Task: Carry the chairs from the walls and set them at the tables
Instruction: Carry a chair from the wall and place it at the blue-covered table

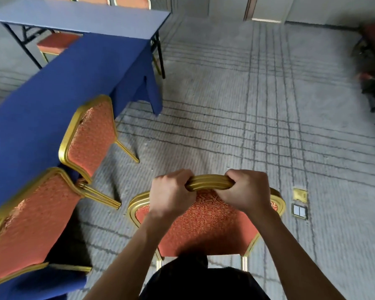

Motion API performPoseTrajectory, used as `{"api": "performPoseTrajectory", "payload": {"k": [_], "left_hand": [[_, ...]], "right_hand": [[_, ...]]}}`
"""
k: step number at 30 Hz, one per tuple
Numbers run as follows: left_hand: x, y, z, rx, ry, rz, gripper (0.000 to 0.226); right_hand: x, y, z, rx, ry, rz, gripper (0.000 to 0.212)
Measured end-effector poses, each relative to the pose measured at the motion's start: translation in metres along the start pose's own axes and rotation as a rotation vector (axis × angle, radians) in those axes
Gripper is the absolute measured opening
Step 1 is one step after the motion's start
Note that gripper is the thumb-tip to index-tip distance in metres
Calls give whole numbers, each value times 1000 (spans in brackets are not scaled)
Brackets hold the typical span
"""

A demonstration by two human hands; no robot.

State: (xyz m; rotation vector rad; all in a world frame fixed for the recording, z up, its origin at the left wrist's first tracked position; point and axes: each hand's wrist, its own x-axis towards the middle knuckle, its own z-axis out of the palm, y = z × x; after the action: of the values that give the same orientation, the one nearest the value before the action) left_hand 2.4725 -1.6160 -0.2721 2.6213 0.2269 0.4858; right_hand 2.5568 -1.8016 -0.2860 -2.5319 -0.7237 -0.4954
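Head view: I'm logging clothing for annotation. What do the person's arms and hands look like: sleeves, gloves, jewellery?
Both forearms are bare, no sleeves in view. The left hand and right hand wear no gloves; no rings or watch show. A black garment sits at the bottom edge.

**Banquet or conference hall**

Marked by gold-framed banquet chairs with red patterned upholstery along a blue-draped long table at left, a bare folding table farther off, grey line-patterned carpet, brass floor socket boxes near right.
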Motion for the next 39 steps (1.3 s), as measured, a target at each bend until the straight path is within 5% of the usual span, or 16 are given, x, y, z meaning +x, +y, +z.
{"api": "performPoseTrajectory", "payload": {"k": [22,39], "left_hand": [[386,-91,72,166,109,-193,20],[590,-260,80,199,267,-448,24]], "right_hand": [[423,104,171,212,-62,-329,40],[686,52,362,340,-223,-574,36]]}}
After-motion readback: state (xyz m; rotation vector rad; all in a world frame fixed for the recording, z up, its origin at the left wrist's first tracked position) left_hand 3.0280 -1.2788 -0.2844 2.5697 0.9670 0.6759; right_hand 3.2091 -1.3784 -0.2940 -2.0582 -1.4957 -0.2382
